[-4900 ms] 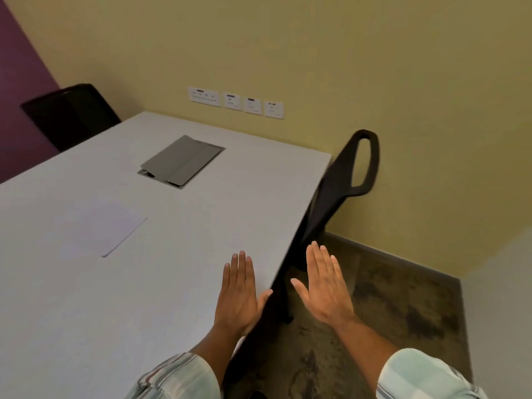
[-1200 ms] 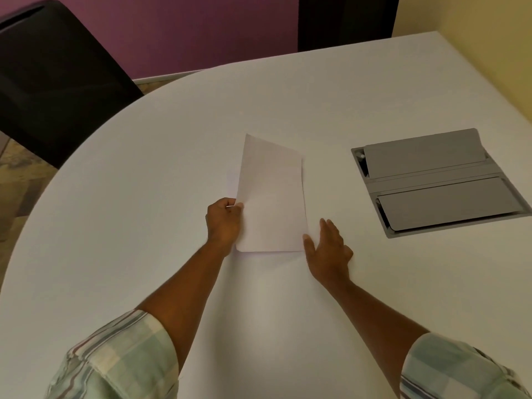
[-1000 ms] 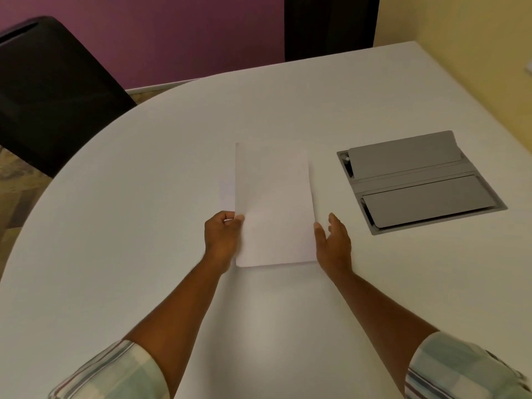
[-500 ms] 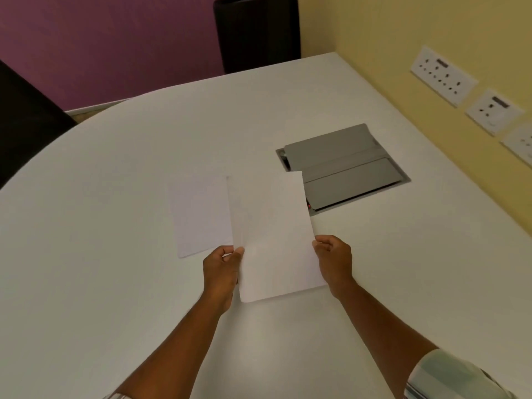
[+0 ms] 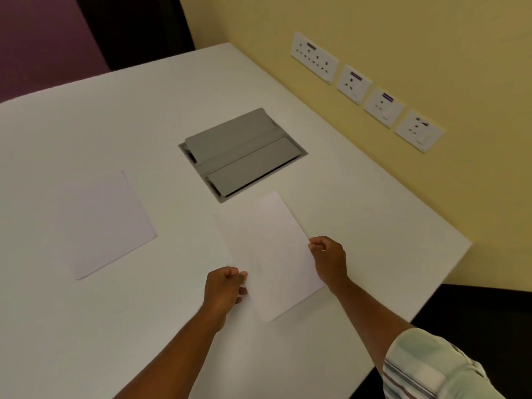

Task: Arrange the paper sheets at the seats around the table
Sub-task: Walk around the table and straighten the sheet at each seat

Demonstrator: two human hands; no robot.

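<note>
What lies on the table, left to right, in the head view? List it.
Loose paper sheet → left hand → held paper sheet → right hand → wall sockets.

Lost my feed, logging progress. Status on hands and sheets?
Left hand and right hand pinching held sheet by its sides. Second sheet flat on table. Path clear; grey cable box just beyond.

Grey rectangular metal cable hatch (image 5: 243,154) at frame centre; four white wall socket plates (image 5: 365,89) upper right on yellow wall (image 5: 403,30); purple wall (image 5: 40,38) upper left.
</note>
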